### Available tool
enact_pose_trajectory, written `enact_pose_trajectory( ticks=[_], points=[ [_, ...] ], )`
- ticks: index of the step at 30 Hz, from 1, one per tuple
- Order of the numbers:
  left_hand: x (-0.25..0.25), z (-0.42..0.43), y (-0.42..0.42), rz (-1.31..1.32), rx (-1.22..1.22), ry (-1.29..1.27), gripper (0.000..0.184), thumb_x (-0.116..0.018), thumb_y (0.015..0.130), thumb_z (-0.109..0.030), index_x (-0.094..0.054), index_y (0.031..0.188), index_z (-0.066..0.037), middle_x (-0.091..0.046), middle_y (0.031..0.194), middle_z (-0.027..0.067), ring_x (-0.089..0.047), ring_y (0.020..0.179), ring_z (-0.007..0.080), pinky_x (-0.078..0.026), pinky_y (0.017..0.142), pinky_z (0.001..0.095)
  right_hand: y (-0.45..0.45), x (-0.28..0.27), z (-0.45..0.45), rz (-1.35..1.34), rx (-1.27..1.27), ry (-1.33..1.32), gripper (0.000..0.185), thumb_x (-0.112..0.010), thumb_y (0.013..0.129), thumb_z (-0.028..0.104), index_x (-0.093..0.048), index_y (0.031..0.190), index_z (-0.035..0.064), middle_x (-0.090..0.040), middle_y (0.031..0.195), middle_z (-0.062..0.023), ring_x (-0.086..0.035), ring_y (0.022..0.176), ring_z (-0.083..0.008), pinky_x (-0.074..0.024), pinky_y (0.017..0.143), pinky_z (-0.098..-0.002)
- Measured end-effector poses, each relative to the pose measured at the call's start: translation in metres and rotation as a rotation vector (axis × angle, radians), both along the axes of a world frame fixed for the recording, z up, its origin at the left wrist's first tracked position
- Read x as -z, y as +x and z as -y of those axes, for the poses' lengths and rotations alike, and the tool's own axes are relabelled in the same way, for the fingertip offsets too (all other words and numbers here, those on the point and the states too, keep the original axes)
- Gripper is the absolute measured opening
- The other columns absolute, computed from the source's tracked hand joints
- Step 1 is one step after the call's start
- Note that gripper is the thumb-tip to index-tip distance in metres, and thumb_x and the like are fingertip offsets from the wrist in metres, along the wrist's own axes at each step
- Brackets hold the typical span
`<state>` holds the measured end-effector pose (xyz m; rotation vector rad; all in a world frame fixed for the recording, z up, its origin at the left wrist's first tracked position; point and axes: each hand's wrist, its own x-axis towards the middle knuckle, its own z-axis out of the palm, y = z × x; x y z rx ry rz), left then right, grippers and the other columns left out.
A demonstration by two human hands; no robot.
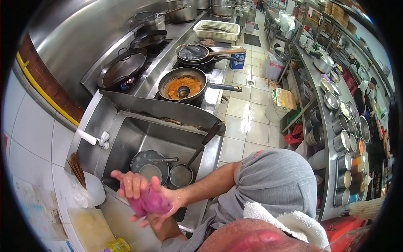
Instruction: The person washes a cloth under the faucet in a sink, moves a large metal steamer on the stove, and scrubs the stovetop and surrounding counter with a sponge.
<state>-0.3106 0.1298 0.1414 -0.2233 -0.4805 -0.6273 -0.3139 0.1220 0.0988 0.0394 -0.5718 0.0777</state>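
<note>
My left hand (132, 185) and my right hand (173, 198) are together over the front edge of the sink (128, 132). Between them is a bunched magenta cloth (150, 202), which both grip. The fingers of my left hand bend over its far side, partly spread. Against its near side rests the palm of my right hand, thumb raised. The cloth hides part of both hands. Behind them in the sink lie a round pan (141, 158), a bowl (151, 173) and a long-handled ladle (181, 175).
On the stove beyond, a pan (201, 76) holds orange food and a ladle. A wok (124, 69) stands over a flame. A white faucet (90, 138) juts over the sink. Metal containers (342, 140) line the right counter, with another person (364, 94) behind it.
</note>
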Motion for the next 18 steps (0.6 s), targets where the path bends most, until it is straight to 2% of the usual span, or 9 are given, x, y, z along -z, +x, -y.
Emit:
enact_pose_trajectory(
  ticks=[2,3,4,5,6,7,8,15,18],
  points=[
    [-0.02,0.008,-0.01,0.09,-0.128,-0.095,0.076,-0.063,0.082,-0.029,-0.019,0.137,-0.001,-0.041,0.099,0.003,-0.042,0.091,0.0134,-0.04,0.089,0.0338,0.001,-0.008,-0.004,0.005,-0.018,0.097,0.087,-0.036,0.078,0.072,-0.023,0.136,0.008,-0.033,0.137,-0.0148,-0.034,0.121,-0.0497,-0.0302,0.096,-0.0646],
    [-0.026,0.012,-0.013,0.179,-0.261,-0.189,0.072,-0.065,0.083,-0.029,-0.027,0.138,-0.004,-0.043,0.108,0.003,-0.041,0.095,0.0122,-0.04,0.089,0.0307,0.0,-0.01,-0.002,-0.009,-0.058,0.072,0.081,-0.045,0.076,0.068,-0.03,0.131,0.0094,-0.04,0.128,-0.0122,-0.042,0.106,-0.0393,-0.0362,0.082,-0.0527],
    [-0.027,0.012,-0.004,-0.124,0.126,-0.323,0.057,-0.053,0.09,-0.026,-0.028,0.137,-0.003,-0.044,0.084,-0.0016,-0.044,0.079,0.0097,-0.041,0.076,0.0296,0.0,-0.012,0.0,-0.023,-0.103,0.045,0.076,-0.054,0.073,0.064,-0.038,0.126,0.0109,-0.047,0.119,-0.0097,-0.049,0.09,-0.0289,-0.0423,0.067,-0.0408],
    [-0.013,0.015,0.033,-0.124,0.119,-0.323,0.057,-0.053,0.09,-0.026,-0.028,0.137,-0.003,-0.044,0.084,-0.0016,-0.044,0.079,0.0097,-0.041,0.076,0.0296,0.0,-0.014,0.005,-0.037,-0.153,0.014,0.071,-0.064,0.071,0.06,-0.045,0.12,0.0123,-0.054,0.11,-0.0071,-0.056,0.075,-0.0185,-0.0484,0.053,-0.0289],
    [0.015,0.016,0.087,0.217,0.321,-0.199,0.053,-0.048,0.091,-0.024,-0.03,0.136,-0.004,-0.043,0.076,-0.0022,-0.044,0.072,0.0093,-0.041,0.072,0.0297,-0.001,-0.015,0.013,-0.091,-0.203,-0.019,0.046,-0.067,0.077,0.044,-0.051,0.108,0.0137,-0.055,0.098,-0.0046,-0.052,0.068,-0.0126,-0.0399,0.046,-0.0245],
    [0.031,0.012,0.116,0.555,0.519,-0.057,0.048,-0.044,0.092,-0.022,-0.031,0.136,-0.004,-0.042,0.069,-0.0029,-0.044,0.065,0.0089,-0.041,0.068,0.0298,-0.002,-0.011,0.022,-0.091,-0.212,-0.008,0.046,-0.067,0.077,0.044,-0.051,0.108,0.0137,-0.055,0.098,-0.0046,-0.052,0.068,-0.0126,-0.0399,0.046,-0.0245],
    [0.027,0.01,0.106,0.466,0.462,0.059,0.046,-0.039,0.09,-0.009,-0.032,0.134,0.001,-0.038,0.062,-0.0021,-0.038,0.055,0.0099,-0.038,0.062,0.0297,-0.005,-0.004,0.032,-0.258,-0.178,-0.158,0.039,-0.067,0.078,0.04,-0.053,0.103,0.0142,-0.056,0.091,-0.0025,-0.052,0.064,-0.0112,-0.0395,0.046,-0.0234],
    [0.046,0.013,0.106,0.74,0.019,0.809,0.047,-0.047,0.088,-0.011,-0.037,0.13,0.004,-0.038,0.061,-0.0028,-0.039,0.056,0.0065,-0.037,0.056,0.0255,-0.01,-0.004,0.073,-0.749,0.101,-0.882,0.018,-0.069,0.072,0.016,-0.051,0.074,0.0169,-0.045,0.056,0.0048,-0.04,0.039,-0.0052,-0.0252,0.032,-0.0212],
    [0.045,0.015,0.108,1.032,-0.232,0.919,0.033,-0.05,0.086,-0.007,-0.053,0.118,0.002,-0.054,0.071,0.0017,-0.05,0.064,0.008,-0.042,0.063,0.0226,-0.013,-0.014,0.089,-0.838,0.199,-1.145,0.013,-0.068,0.068,0.011,-0.058,0.076,0.0092,-0.051,0.062,0.0014,-0.048,0.05,-0.0076,-0.0366,0.041,-0.0235]
  ],
)
